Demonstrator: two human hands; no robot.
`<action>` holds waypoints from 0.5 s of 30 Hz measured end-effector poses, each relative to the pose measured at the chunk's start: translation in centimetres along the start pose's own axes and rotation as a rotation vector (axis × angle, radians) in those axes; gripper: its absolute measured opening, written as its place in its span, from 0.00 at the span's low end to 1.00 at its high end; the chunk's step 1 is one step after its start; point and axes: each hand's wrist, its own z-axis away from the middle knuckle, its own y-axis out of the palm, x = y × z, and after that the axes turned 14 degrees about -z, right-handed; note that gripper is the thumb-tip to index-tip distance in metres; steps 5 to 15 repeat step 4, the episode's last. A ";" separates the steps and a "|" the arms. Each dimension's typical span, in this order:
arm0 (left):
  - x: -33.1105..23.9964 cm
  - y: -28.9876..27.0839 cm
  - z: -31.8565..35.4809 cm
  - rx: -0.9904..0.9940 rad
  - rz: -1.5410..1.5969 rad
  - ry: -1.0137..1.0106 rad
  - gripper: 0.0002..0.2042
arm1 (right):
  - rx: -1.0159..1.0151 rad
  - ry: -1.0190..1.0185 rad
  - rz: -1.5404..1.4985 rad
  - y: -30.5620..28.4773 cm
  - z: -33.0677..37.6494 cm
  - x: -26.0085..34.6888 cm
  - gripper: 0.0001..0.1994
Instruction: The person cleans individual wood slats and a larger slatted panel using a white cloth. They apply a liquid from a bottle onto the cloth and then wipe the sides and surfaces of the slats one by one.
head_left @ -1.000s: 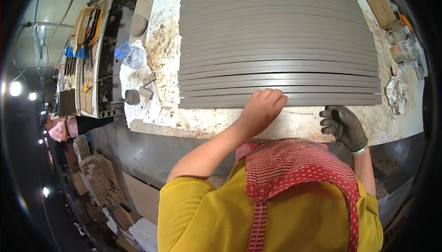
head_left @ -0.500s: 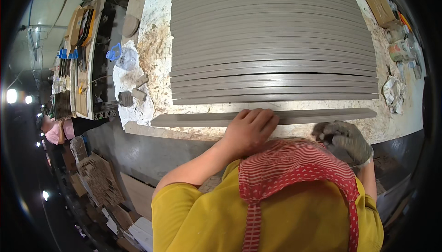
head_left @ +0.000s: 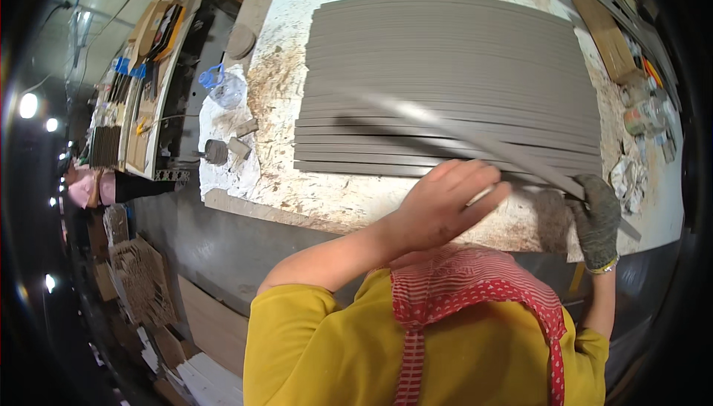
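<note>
A long grey clay-like strip (head_left: 520,159) is raised at a slant above the worktable, its far left end blurred by motion. My right hand (head_left: 596,217), in a dirty grey glove, grips the strip's near right end. My bare left hand (head_left: 453,202) hovers just below the strip, fingers stretched and apart, holding nothing that I can see. Beyond both hands, many similar grey strips (head_left: 445,57) lie side by side in a wide flat block. The raised strip casts a dark shadow across that block.
The white worktable (head_left: 275,183) is stained brown. To the left lie a clear plastic bottle (head_left: 226,93) with a blue handle and a few small blocks (head_left: 239,148). At the right stand a jar (head_left: 640,120) and crumpled white wrapping (head_left: 629,183). Another person (head_left: 93,187) is far left.
The strip that lay along the table's near edge is now lifted and swung askew over the block. My right hand has taken its right end; my left hand has come off it.
</note>
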 end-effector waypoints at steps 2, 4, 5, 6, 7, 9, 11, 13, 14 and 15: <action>0.6 1.6 1.9 0.172 -0.081 -0.156 0.19 | -0.104 0.086 -0.035 -0.8 -0.3 -2.4 0.19; 1.7 2.7 3.3 0.357 -0.218 -0.171 0.25 | -0.116 0.343 -0.228 -2.0 -1.5 -4.6 0.21; 1.7 2.7 3.3 0.357 -0.218 -0.171 0.25 | -0.116 0.343 -0.228 -2.0 -1.5 -4.6 0.21; 1.7 2.7 3.3 0.357 -0.218 -0.171 0.25 | -0.116 0.343 -0.228 -2.0 -1.5 -4.6 0.21; 1.7 2.7 3.3 0.357 -0.218 -0.171 0.25 | -0.116 0.343 -0.228 -2.0 -1.5 -4.6 0.21; 1.7 2.7 3.3 0.357 -0.218 -0.171 0.25 | -0.116 0.343 -0.228 -2.0 -1.5 -4.6 0.21; 1.7 2.7 3.3 0.357 -0.218 -0.171 0.25 | -0.116 0.343 -0.228 -2.0 -1.5 -4.6 0.21; 1.7 2.7 3.3 0.357 -0.218 -0.171 0.25 | -0.116 0.343 -0.228 -2.0 -1.5 -4.6 0.21; 1.7 2.7 3.3 0.357 -0.218 -0.171 0.25 | -0.116 0.343 -0.228 -2.0 -1.5 -4.6 0.21; 1.7 2.7 3.3 0.357 -0.218 -0.171 0.25 | -0.116 0.343 -0.228 -2.0 -1.5 -4.6 0.21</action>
